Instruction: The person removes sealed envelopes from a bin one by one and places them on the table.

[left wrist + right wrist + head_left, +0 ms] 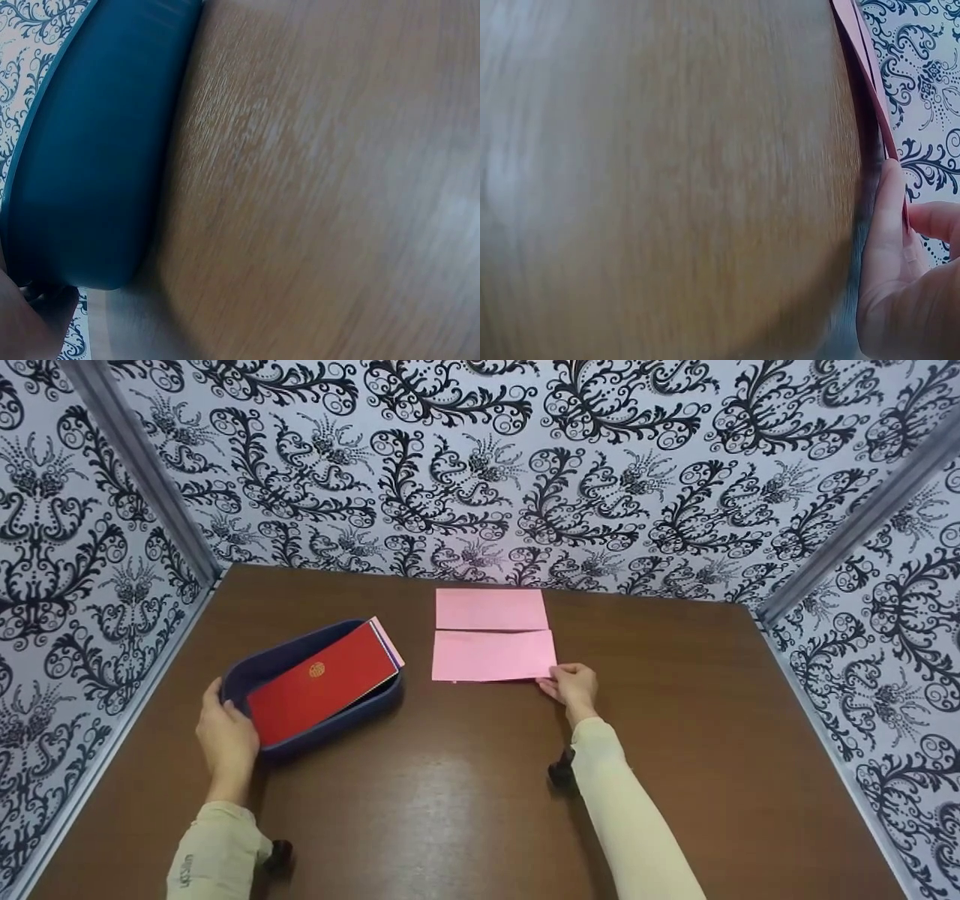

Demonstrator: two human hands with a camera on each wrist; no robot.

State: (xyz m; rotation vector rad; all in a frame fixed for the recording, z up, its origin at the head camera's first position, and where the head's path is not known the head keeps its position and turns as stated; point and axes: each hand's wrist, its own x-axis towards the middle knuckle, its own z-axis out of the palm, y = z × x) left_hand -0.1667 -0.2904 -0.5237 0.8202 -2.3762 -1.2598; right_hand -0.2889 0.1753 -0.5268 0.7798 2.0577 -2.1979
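Left hand (225, 735) rests against the near-left end of the blue tray (247, 671), fingers laid along its rim; whether they curl round it cannot be told. Tray sits on the left half of the brown table (465, 810). A red envelope (322, 681) lies slanted in the tray on top of other sheets, its far end propped on the rim. Right of the tray, well apart: pink paper (491, 636), flat on the table, with a crease across its middle. Right hand (574, 686) pinches the paper's near-right corner between thumb and fingers.
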